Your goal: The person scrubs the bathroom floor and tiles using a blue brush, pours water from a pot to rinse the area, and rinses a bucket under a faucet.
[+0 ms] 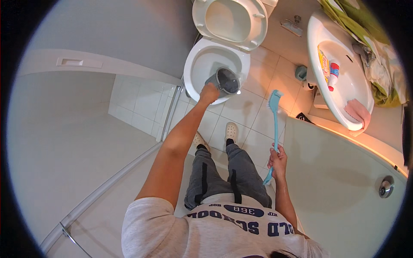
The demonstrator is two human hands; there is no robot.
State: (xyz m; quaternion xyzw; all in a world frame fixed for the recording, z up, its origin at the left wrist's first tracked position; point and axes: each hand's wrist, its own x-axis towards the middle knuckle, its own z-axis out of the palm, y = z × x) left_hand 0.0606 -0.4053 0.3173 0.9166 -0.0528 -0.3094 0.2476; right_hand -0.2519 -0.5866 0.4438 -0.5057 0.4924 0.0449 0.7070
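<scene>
My left hand (210, 94) grips a dark grey pitcher-like container (227, 81) by its near side. It is tilted over the front right part of the toilet bowl (193, 67), and its mouth shows a dark, glossy inside. My right hand (278, 161) is closed around the handle of a light blue long-handled toilet brush (275, 116). The brush points away from me, its white-bristled head raised above the tiled floor. Both the toilet seat and lid (229, 21) stand up behind the bowl. Whether water is flowing from the container cannot be made out.
On the right, a white washbasin (351, 87) holds a yellow packet (323, 64) and a red-capped bottle (334, 76). A pink cloth (358, 114) hangs over its rim. A glass panel (335, 161) stands at my right; a sliding door track (113, 180) runs along my left.
</scene>
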